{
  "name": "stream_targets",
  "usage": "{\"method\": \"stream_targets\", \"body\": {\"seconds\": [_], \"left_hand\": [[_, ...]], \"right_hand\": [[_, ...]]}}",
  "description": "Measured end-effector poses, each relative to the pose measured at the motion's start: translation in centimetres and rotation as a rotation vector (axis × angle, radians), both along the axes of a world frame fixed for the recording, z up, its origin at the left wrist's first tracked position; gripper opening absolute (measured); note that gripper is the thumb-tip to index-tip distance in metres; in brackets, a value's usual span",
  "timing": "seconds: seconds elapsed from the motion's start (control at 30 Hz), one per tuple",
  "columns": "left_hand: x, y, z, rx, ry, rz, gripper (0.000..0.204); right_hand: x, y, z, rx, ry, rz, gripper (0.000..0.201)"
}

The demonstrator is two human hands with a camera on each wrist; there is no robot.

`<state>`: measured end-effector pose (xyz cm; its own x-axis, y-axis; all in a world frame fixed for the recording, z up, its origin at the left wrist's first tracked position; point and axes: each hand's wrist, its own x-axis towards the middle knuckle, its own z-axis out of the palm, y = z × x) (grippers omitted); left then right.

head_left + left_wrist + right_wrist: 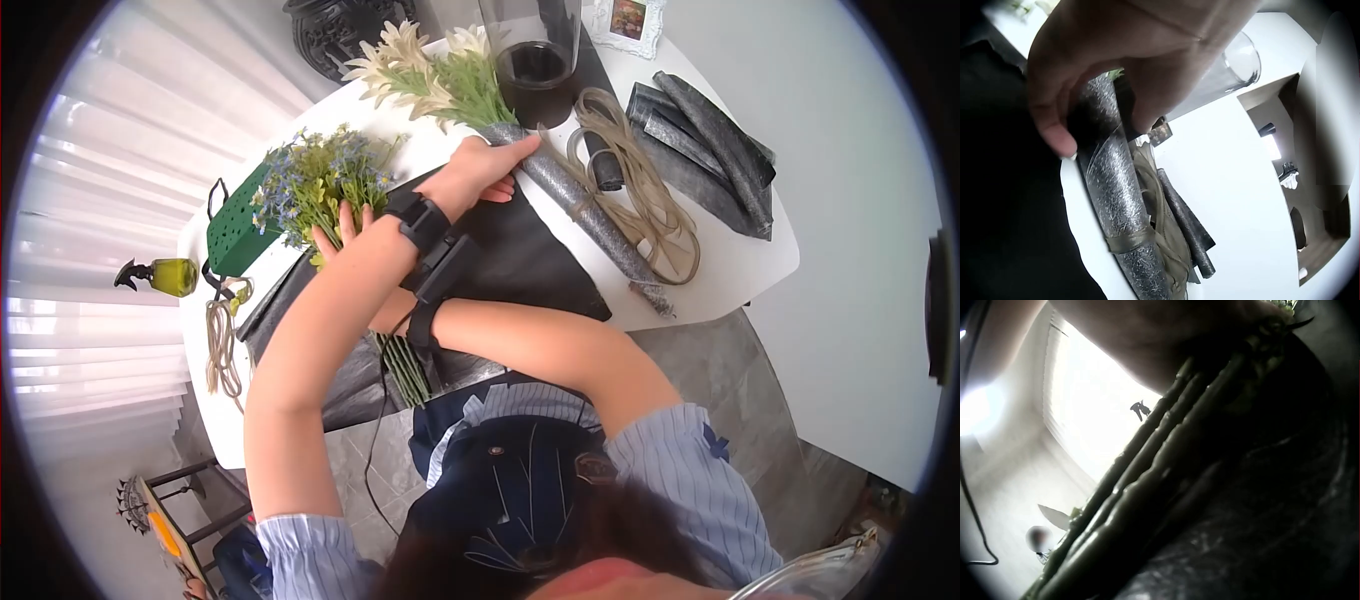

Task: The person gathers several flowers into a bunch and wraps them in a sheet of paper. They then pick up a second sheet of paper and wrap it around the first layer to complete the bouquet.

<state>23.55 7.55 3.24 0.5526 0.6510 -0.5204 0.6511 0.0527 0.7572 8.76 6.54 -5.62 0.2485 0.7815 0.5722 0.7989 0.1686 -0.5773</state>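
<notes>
My left hand point(474, 172) reaches across to a bouquet of pale lilies point(410, 78), its thumb and fingers bent around the silver-black wrap point(1116, 194). A tan ribbon point(1132, 240) goes around that wrap. Beneath my left forearm, my right hand point(347, 226) rests on a bunch of small blue and yellow flowers point(318, 180), fingers spread near the leaves. The left arm hides part of this hand. Green stems point(405, 372) stick out below the right wrist and run under the palm point(1147, 450). The bunch lies over a black sheet point(520, 245).
A green foam block point(236, 232) and a spray bottle point(172, 277) are on the left. Looped ribbon point(660, 215), rolled dark wrap point(715, 150), a glass vase point(530, 35) and a white picture frame point(628, 25) stand or lie at the right and back. The table's edge point(720, 305) runs nearby.
</notes>
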Motion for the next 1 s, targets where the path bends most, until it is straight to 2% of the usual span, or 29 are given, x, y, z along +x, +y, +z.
{"method": "stream_targets", "body": {"seconds": [0.1, 0.2, 0.23, 0.3, 0.37, 0.4, 0.43, 0.47, 0.53, 0.6, 0.63, 0.73, 0.8, 0.83, 0.87, 0.93, 1.0], "left_hand": [[0.5, 0.3, -1.6, -0.08, -0.058, 0.0, 0.049], [-1.3, 0.3, 0.4, -0.115, -0.055, 0.002, 0.047], [-2.4, 0.2, 1.9, -0.114, -0.046, -0.002, 0.046], [-6.3, 0.3, 5.2, 0.025, -0.044, -0.096, 0.044], [-12.4, 2.0, 5.8, 0.277, -0.124, -0.119, 0.039], [-15.7, 2.5, 7.1, 0.622, 0.067, -0.15, 0.038], [-19.3, 3.2, 7.3, 0.859, 0.206, -0.104, 0.042], [-24.1, 5.0, 5.6, 1.136, 0.286, -0.12, 0.056], [-31.1, 6.4, 4.6, 0.927, 0.639, 0.015, 0.078], [-38.3, 7.8, 1.1, 0.907, 0.776, -0.084, 0.093], [-39.6, 7.2, 0.4, 0.875, 0.736, -0.055, 0.096], [-41.3, 7.0, -0.8, 0.919, 0.432, 0.019, 0.091], [-40.9, 6.9, -1.0, 0.899, 0.396, 0.059, 0.081], [-41.4, 7.7, -2.0, 0.937, 0.354, -0.002, 0.074], [-40.5, 7.5, -1.3, 0.89, 0.47, -0.007, 0.06], [-39.8, 7.4, -1.2, 0.775, 0.428, 0.062, 0.043], [-39.7, 7.1, -1.5, 0.945, 0.464, -0.012, 0.043]], "right_hand": [[0.8, -0.9, 1.0, -0.008, -0.008, 0.026, 0.059], [0.6, -0.9, 0.9, 0.028, 0.033, 0.054, 0.061], [0.8, -1.3, 0.9, 0.126, 0.158, 0.133, 0.059], [0.5, 0.0, -1.9, -0.19, 0.05, 0.213, 0.048], [1.5, -1.8, 2.8, -0.459, 0.075, 0.257, 0.046], [0.7, -1.9, 2.3, -0.197, 0.022, 0.057, 0.055], [0.9, -1.8, 2.9, -0.255, 0.021, 0.071, 0.063], [0.8, -1.7, 2.8, -0.26, -0.007, 0.074, 0.069], [1.0, -2.1, 3.1, -0.261, 0.012, 0.115, 0.073], [1.1, -2.0, 3.1, -0.264, -0.018, 0.125, 0.071], [1.1, -2.0, 3.3, -0.269, -0.01, 0.144, 0.071], [1.0, -1.9, 3.3, -0.285, -0.031, 0.165, 0.07], [1.1, -2.0, 3.3, -0.302, -0.072, 0.126, 0.069], [1.2, -2.2, 3.5, -0.324, -0.053, 0.136, 0.068], [1.1, -2.1, 3.2, -0.302, -0.029, 0.137, 0.069], [1.2, -2.1, 3.1, -0.285, 0.023, 0.155, 0.071], [1.1, -2.1, 3.1, -0.292, 0.017, 0.136, 0.073]]}}
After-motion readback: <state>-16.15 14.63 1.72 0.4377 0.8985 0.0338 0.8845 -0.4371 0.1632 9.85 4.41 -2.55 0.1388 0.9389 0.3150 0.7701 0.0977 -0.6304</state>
